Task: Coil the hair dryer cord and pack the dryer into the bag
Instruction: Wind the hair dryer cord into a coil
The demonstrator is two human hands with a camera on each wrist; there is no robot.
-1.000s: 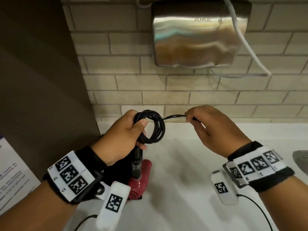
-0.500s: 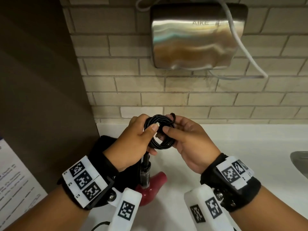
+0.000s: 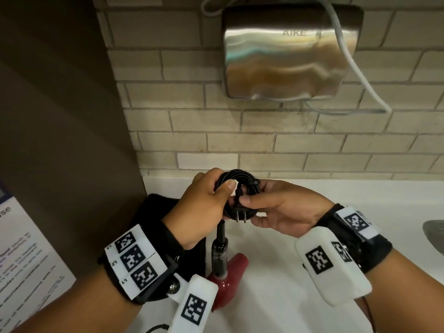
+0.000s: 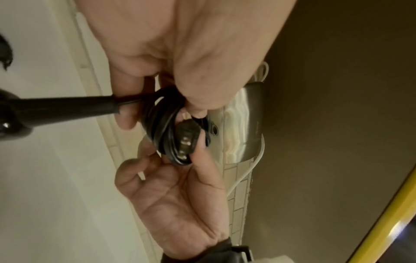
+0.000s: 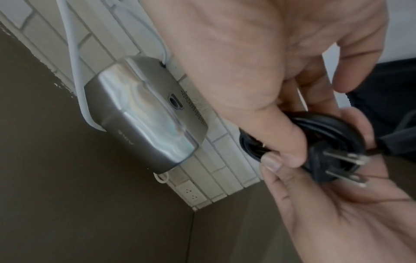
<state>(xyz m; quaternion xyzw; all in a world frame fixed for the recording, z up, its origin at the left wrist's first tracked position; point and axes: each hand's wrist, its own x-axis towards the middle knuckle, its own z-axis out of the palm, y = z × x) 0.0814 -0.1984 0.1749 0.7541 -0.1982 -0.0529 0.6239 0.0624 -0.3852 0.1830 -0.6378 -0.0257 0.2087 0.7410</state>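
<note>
The black cord [image 3: 240, 179] is wound into a small coil above the white counter [image 3: 300, 296]. My left hand [image 3: 206, 200] grips the coil's left side, thumb over the front. My right hand [image 3: 283, 210] holds the right side, its thumb pinching the plug [image 3: 241, 212] against the coil, prongs pointing down. The wrist views show the same plug [image 5: 326, 165] and coil [image 4: 162, 124] between both hands. The red hair dryer [image 3: 230, 272] hangs below by its black cord sleeve [image 3: 219, 248], nose on the counter. The black bag [image 3: 153, 212] lies behind my left wrist.
A steel wall hand dryer [image 3: 288, 51] with a white cable [image 3: 355, 75] hangs on the brick wall above. A dark brown panel [image 3: 60, 116] closes off the left side. A sink edge [image 3: 434, 231] shows at the far right, a printed sheet [image 3: 21, 248] at the left.
My right hand has brought the cord's free end in to the coil. It now holds the plug against the loops, where a second ago it pulled a straight length out to the right.
</note>
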